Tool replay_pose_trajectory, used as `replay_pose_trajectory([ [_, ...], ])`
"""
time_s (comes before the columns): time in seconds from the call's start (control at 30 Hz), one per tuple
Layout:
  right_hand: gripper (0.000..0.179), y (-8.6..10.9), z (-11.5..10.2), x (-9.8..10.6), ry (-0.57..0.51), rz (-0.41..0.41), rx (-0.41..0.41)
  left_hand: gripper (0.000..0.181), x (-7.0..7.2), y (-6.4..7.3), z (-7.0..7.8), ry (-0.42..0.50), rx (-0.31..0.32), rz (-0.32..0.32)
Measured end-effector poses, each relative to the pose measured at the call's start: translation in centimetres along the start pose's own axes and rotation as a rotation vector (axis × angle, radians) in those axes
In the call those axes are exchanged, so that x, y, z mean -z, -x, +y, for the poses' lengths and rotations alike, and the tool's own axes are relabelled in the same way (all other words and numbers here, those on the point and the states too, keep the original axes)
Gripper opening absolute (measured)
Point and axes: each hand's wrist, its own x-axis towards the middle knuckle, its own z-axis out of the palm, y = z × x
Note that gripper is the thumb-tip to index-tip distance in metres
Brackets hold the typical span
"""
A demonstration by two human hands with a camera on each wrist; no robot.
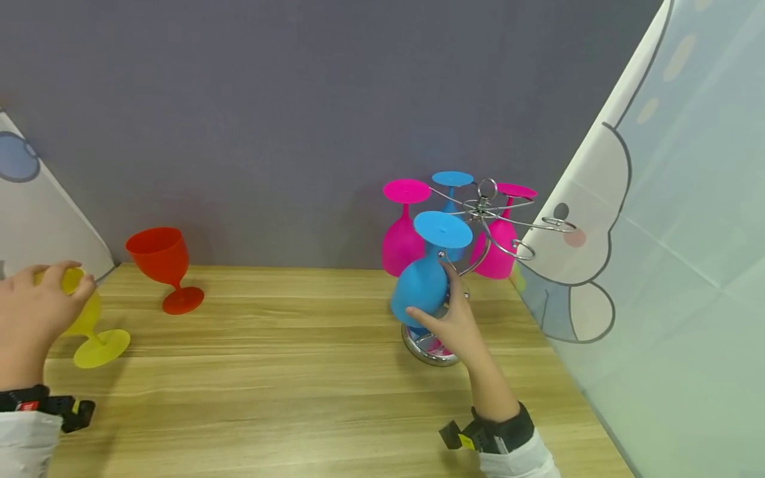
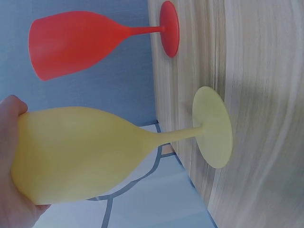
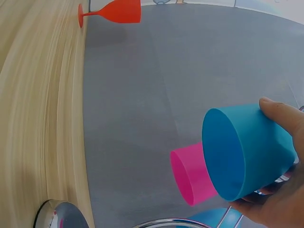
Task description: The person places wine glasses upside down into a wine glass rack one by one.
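1. Head view: right hand point(image 1: 459, 325) has thumb and fingers spread round the bowl of the near blue goblet point(image 1: 420, 287), which is mouth down and foot up. Its long axis leans, foot toward upper right and mouth toward lower left, and a ball-tipped wire end of the metal rack point(image 1: 480, 212) shows right by the stem – whether the stem sits inside a loop I cannot tell. This hand is by far the nearer one to the rack. Close behind the bowl hangs a pink goblet point(image 1: 402, 247), with a second blue goblet point(image 1: 452, 178) and another pink goblet point(image 1: 499, 249) farther round; bare loops show on the right side. Left hand point(image 1: 38, 309) covers the top of the yellow goblet point(image 1: 89, 317), well apart from the rack, with the red goblet point(image 1: 160, 257) beyond it

2. Left wrist view: thumb and fingers clasp the yellow bowl near its rim; stem and foot point away from them to the wooden table point(image 2: 266, 118), the foot at its surface. The red goblet stands just beside

3. Right wrist view: thumb on one side of the blue bowl, fingers on the other, mouth facing tableward – the pink bowl crowds close by, and shiny rack wire passes near the fingers
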Motion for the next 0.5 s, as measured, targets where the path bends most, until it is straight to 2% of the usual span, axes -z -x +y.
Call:
replay_pose_trajectory([
  [0.27, 0.098, -0.15, -0.09, 0.49, 0.04, -0.011, 0.016, 0.064, 0.16, 0.07, 0.0, 0.034, -0.014, 0.0],
  [0.5, 0.097, 0.07, 0.08, 0.76, 0.039, -0.04, 0.085, 0.066, 0.16, 0.14, 0.19, 0.031, -0.015, -0.001],
])
